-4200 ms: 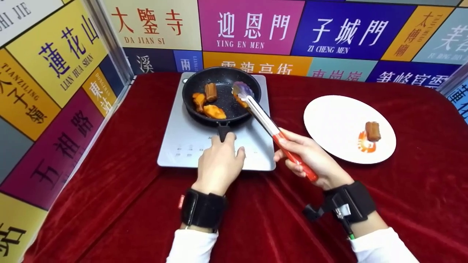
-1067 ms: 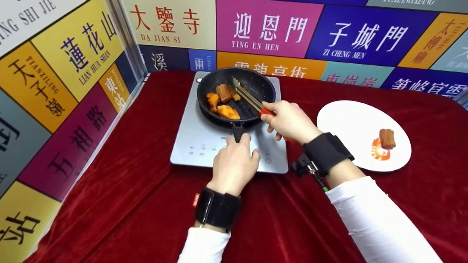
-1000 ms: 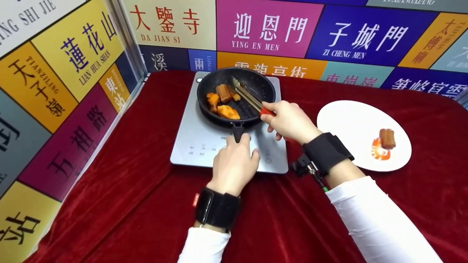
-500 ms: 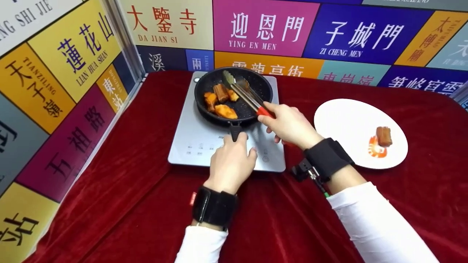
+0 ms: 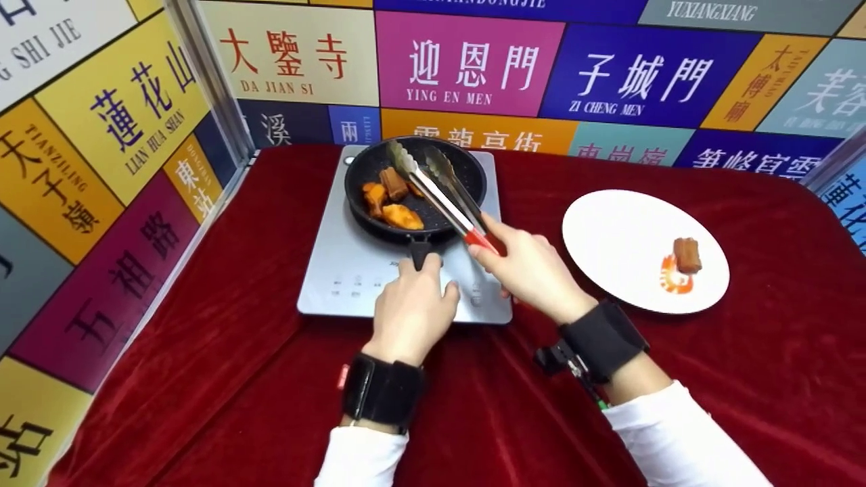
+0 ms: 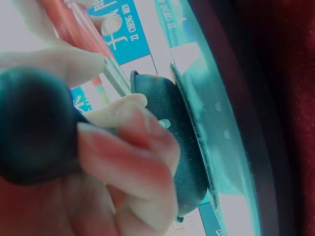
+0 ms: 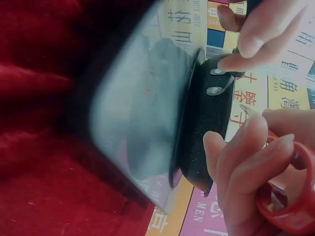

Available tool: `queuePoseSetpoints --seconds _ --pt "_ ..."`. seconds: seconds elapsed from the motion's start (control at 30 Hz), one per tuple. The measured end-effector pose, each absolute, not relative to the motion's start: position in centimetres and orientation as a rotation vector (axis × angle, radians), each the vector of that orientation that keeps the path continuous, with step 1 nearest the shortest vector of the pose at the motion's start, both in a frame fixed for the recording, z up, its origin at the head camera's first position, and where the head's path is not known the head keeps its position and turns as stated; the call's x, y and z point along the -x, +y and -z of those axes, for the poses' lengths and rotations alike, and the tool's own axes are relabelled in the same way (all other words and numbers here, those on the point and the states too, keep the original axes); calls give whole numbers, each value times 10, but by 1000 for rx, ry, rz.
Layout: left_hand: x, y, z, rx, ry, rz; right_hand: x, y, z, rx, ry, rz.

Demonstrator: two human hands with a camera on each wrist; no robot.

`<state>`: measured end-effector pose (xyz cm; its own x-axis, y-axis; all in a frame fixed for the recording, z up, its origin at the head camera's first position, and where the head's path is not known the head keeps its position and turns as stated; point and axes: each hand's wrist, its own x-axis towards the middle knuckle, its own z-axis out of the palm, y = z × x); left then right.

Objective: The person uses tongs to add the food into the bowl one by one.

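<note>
My left hand [image 5: 414,308] grips the handle [image 6: 37,128] of a black frying pan [image 5: 468,172] on an induction cooktop [image 5: 325,270]. My right hand [image 5: 538,270] holds tongs [image 5: 438,200] with metal arms and red grips [image 7: 301,214]. The tongs' two heads stand spread apart over the pan. A brown ribbed block [image 5: 392,183], an orange drumstick-like piece [image 5: 374,197] and a yellow-orange wing-like piece [image 5: 403,217] lie at the pan's left. Another orange piece is mostly hidden behind the tongs.
To the right is a white oval plate [image 5: 609,237] bearing another brown ribbed block [image 5: 687,255] beside an orange-and-white shrimp shape [image 5: 675,277]. Dark red cloth [image 5: 257,365] covers the table. Panels with printed characters [image 5: 467,64] wall it off behind and at the left.
The tongs first had an orange piece at the pan's right; that piece now lies by the brown block. Lately the tongs' heads have risen and spread wider. My left hand keeps the handle.
</note>
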<state>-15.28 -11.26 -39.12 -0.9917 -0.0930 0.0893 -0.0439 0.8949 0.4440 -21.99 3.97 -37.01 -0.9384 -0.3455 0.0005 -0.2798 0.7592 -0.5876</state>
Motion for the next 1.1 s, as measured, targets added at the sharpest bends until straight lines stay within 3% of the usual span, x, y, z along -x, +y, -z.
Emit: queuePoseSetpoints --seconds 0.87,1.1 --pt "152 -111 392 -135 -2979 673 188 84 406 415 2307 1656" --pt "151 -111 390 -134 -2988 629 169 88 396 378 2205 1743"
